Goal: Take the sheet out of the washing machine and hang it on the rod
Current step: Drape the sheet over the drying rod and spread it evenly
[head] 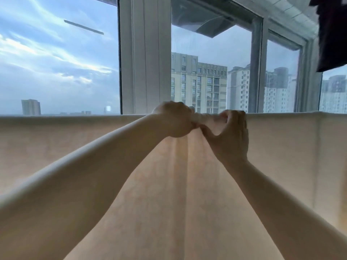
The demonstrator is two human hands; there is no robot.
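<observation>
Pale sheet (187,184) draped, bunched between hands

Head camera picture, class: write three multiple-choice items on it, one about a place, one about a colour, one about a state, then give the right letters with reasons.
1. Where do the hands meet the sheet?
A. at its top edge
B. at its bottom hem
C. nowhere

2. What colour is the sheet?
A. navy
B. pale cream
C. bright green

3. How is the left hand?
A. flat and open
B. hanging idle
C. fingers curled round bunched cloth

Answers: 1 A, both the left hand and the right hand sit on the top fold line. 2 B, the cloth glows pale cream against the window. 3 C, its fingers wrap the gathered cloth at the top.
</observation>
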